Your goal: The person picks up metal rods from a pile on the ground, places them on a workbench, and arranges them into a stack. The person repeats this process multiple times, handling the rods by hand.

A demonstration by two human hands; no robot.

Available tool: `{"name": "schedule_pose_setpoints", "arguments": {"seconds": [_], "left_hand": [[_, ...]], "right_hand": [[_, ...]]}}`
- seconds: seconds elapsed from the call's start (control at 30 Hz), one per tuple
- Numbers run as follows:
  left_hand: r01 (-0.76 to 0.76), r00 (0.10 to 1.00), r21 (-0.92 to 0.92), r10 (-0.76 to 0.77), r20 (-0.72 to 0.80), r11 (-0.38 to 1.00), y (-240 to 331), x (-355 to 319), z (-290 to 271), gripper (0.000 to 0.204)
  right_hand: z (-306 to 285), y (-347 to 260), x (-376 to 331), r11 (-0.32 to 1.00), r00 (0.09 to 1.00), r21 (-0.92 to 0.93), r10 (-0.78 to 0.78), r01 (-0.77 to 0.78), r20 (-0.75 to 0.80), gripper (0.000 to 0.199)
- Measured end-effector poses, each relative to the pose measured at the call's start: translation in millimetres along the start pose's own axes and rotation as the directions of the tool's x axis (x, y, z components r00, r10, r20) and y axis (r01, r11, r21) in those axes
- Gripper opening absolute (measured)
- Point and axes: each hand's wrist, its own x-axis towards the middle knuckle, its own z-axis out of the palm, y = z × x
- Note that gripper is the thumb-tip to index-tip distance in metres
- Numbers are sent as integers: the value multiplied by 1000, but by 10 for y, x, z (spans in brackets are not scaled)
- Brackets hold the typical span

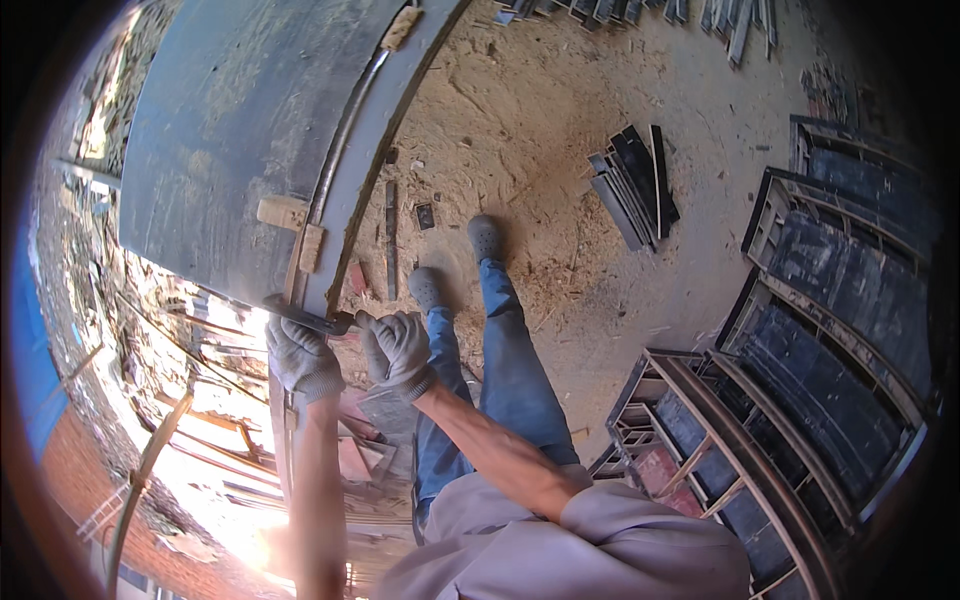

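Both of my hands wear light grey knitted gloves and meet at the near corner of a large dark panel. A dark, narrow, flat-looking tool lies across that corner; its exact kind does not show. My right hand is closed in a fist at the tool's right end, thumb against it. Just below the tool, my left hand has its fingers curled, and what they hold is hidden. Along the panel's edge runs a thin metal rod, with pale wooden blocks beside it.
Sawdust and scraps cover the ground around my feet. A stack of dark strips lies ahead to the right. Framed dark panels lean together along the right. Loose timber and sticks crowd the bright lower left.
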Motion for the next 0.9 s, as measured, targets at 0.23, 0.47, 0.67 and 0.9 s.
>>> {"name": "schedule_pose_setpoints", "arguments": {"seconds": [0.23, 0.47, 0.67, 0.9], "left_hand": [[7, 999, -102, -3, 41, 995, 60, -99, -92, 57], [-88, 994, -15, 86, -70, 996, 40, -71, -77, 52], [-40, 995, -24, 38, -88, 999, 24, -56, -178, 46], [-21, 996, -50, 17, -89, 999, 31, -140, -123, 52]], "right_hand": [[-260, -346, 185, 963, 978, 193, 201, -187, -58, 23], [-276, -395, 125, 950, 958, 123, 286, -286, 18, 29], [-235, -376, 187, 720, 773, 287, 553, -631, 311, 50], [-203, -262, 303, 508, 591, 306, 649, -805, 478, 49]]}}
